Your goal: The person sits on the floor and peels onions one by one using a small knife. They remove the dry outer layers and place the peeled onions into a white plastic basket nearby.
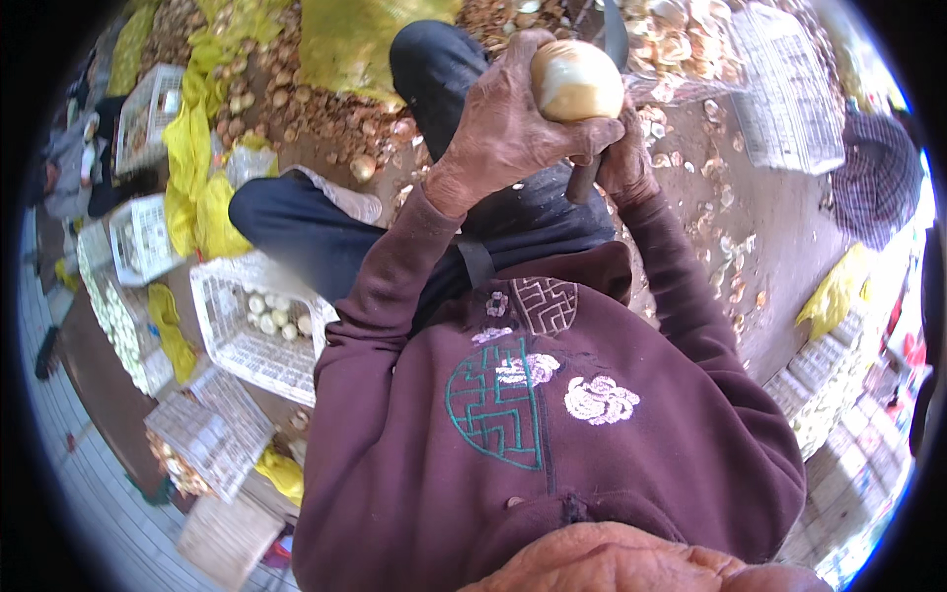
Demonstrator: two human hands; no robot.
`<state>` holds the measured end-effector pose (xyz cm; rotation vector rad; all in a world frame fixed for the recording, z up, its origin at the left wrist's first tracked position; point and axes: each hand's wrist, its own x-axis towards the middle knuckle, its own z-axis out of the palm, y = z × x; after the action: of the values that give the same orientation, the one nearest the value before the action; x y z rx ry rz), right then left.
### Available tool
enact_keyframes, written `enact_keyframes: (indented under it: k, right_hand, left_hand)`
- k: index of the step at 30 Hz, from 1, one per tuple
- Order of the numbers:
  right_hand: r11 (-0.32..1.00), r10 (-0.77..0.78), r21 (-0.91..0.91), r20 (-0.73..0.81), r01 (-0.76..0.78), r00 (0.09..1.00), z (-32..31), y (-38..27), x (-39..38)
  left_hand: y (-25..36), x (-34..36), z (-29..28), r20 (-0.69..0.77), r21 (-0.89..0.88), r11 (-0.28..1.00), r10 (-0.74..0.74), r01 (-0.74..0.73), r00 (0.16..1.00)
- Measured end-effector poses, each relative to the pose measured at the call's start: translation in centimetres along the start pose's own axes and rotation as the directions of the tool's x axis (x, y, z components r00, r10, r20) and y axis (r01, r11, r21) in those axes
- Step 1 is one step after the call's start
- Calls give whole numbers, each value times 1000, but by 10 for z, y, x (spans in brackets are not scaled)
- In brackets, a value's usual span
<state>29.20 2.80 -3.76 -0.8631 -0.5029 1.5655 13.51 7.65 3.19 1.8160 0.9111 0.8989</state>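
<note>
My left hand point(508, 123) is closed around a large yellow onion point(577, 84). A pale, bare patch shows on the onion's upper side, with yellowish-brown skin around it. Gripped in my right hand point(626, 163), close against the left thumb, is a knife; its dark handle point(583, 181) sticks out below the fist. The curved grey blade point(615, 37) rises behind the onion on its right side. Both hands are raised over my lap, and the right fingers are partly hidden by the left hand.
Loose onions and skins point(360, 128) cover the ground ahead, beside a yellow mesh sack point(360, 44). A white plastic crate point(261, 360) with several peeled onions stands at my left. Another white crate point(789, 89) lies at the far right, near a person in checked cloth point(873, 183).
</note>
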Motion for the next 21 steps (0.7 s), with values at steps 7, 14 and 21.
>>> enact_keyframes:
  k: [7,14,21]
  right_hand:
    - [732,-219,-619,181,284,959,5,45,11]
    - [167,-260,-946,230,278,938,47,-8,-26]
    - [-39,-113,-901,434,433,894,70,-20,-33]
  left_hand:
    - [-19,-45,-15,-378,0,995,90,-97,922]
    - [-52,-87,-35,-55,-831,518,-437,201,898]
    - [-62,-94,-32,-351,-502,863,-261,55,900]
